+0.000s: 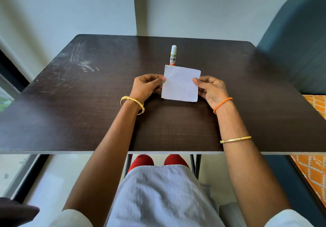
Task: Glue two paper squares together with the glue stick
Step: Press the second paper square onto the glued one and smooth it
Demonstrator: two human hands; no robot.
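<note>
A white paper square (pixel 180 83) is held just above the dark table (pixel 88 103), near its middle. My left hand (pixel 146 86) pinches the paper's left edge with thumb and fingers. My right hand (pixel 210 89) pinches its right edge the same way. I cannot tell whether this is a single sheet or two sheets lying flush. A glue stick (pixel 173 55) with a white cap and a yellow label stands upright on the table just behind the paper's top edge, capped and untouched.
The table bears pale scuff marks (pixel 82 62) at its far left. A teal chair back (pixel 296 38) rises at the right, with an orange patterned cushion (pixel 315 170) beside the table's right edge. A wall stands close behind the table.
</note>
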